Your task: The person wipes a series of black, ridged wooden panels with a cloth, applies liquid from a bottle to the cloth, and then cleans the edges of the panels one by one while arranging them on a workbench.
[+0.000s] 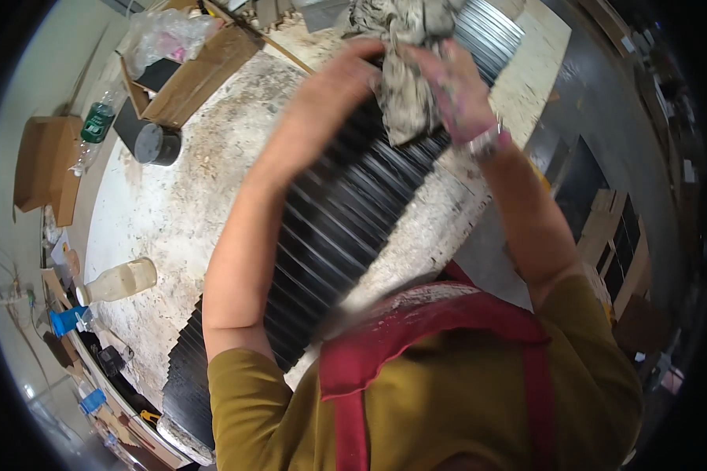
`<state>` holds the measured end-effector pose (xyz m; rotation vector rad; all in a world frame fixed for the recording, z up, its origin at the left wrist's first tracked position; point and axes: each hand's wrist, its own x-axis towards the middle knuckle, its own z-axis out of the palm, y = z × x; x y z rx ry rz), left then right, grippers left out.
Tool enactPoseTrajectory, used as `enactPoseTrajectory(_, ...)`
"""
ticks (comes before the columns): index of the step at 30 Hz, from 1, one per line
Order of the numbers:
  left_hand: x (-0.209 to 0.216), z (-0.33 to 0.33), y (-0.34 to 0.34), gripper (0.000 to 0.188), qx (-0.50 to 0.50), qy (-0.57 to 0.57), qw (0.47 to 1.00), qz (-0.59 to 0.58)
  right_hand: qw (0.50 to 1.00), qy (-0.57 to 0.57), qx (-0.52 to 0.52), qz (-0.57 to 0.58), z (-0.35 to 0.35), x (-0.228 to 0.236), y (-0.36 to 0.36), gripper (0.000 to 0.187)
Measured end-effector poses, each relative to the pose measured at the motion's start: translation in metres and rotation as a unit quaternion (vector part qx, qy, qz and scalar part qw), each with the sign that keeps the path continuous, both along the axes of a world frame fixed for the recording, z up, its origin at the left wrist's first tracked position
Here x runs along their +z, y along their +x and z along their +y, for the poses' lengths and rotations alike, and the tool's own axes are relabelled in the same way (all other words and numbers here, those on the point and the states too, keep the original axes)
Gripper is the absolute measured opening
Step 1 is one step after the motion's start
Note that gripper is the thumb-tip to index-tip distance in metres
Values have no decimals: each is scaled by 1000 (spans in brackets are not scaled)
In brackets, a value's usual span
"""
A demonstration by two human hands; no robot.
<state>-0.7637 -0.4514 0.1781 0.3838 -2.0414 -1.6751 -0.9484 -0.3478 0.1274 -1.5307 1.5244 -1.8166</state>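
A crumpled grey rag (408, 98) with dark stains hangs bunched between my hands, over the far part of a row of black ribbed strips (346, 212). My right hand (459, 90), purple-stained and with a band at the wrist, grips the rag's right side. At its left edge my left hand (342, 74) is blurred by motion, its fingers curled in against the cloth. The strips run diagonally over a stained white table (204, 157). Toward the far right their surface looks shiny silver-grey (491, 35). The rag hides part of the strips beneath it.
On the table's left side are an open cardboard box (200, 74) with plastic wrap, a dark round container (157, 145) and a cloudy bottle (118, 281) on its side. A green-labelled bottle (97, 122) lies near the wall. Wooden pallet pieces (605, 228) stand at right.
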Motion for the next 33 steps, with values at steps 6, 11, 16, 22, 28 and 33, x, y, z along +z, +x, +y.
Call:
enactPoseTrajectory(6,-134,-25,29,50,98,-583,764,-257,825,200,-51,527,27,-1,56,34)
enactPoseTrajectory(11,-118,-9,13,55,153,-491,814,-271,813,186,74,546,147,-29,31,18)
enactPoseTrajectory(16,-108,-3,18,53,153,-494,803,-297,853,510,-19,110,119,50,-50,34)
enactPoseTrajectory(22,-113,-13,18,55,122,-504,800,-301,749,365,78,548,15,32,24,24)
enactPoseTrajectory(28,-96,-1,15,55,133,-489,783,-360,844,223,271,406,134,-34,-45,18)
enactPoseTrajectory(33,-52,69,-40,62,180,-210,951,-141,909,115,292,273,117,-27,-113,39)
